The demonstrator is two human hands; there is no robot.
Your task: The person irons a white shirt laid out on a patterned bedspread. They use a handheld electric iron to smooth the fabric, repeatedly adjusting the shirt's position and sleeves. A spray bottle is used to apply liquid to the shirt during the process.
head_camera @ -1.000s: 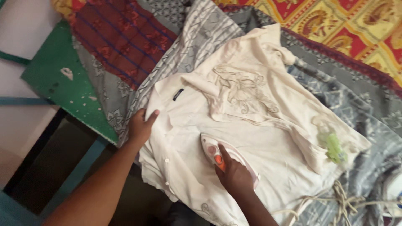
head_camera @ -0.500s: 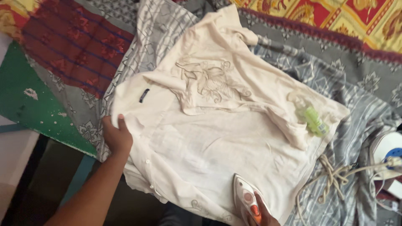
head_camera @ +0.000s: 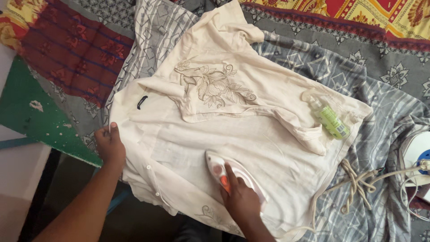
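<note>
A grey patterned cloth (head_camera: 313, 58) is spread across most of the view, and a striped grey sheet (head_camera: 380, 134) is laid over it toward three o'clock. At twelve to one o'clock a yellow and red printed fabric (head_camera: 358, 13) is seen along the top edge, and at ten o'clock a dark red striped cloth (head_camera: 76, 49) is laid beside a green surface (head_camera: 31, 112) with chipped paint at nine o'clock. In the middle a cream shirt (head_camera: 251, 134) is spread flat, its embroidered flower panel (head_camera: 215, 85) turned toward eleven o'clock and a dark label (head_camera: 142, 101) shown at the collar. The shirt's edge at nine o'clock is pressed down by the left hand (head_camera: 109, 145), whose fingers are laid flat and slightly spread on the cloth. At six o'clock a white iron with an orange control (head_camera: 224, 172) is set on the shirt, tip pointing toward ten o'clock; its handle is gripped by the right hand (head_camera: 242, 197), the fingers closed around it and one finger stretched along the top. A pale cord (head_camera: 354, 179) is looped in a tangle at four o'clock, beside the shirt's hem. A white socket block (head_camera: 419, 152) is seen at the right edge. A small green spray bottle (head_camera: 329, 118) is lying on the shirt at three o'clock.
</note>
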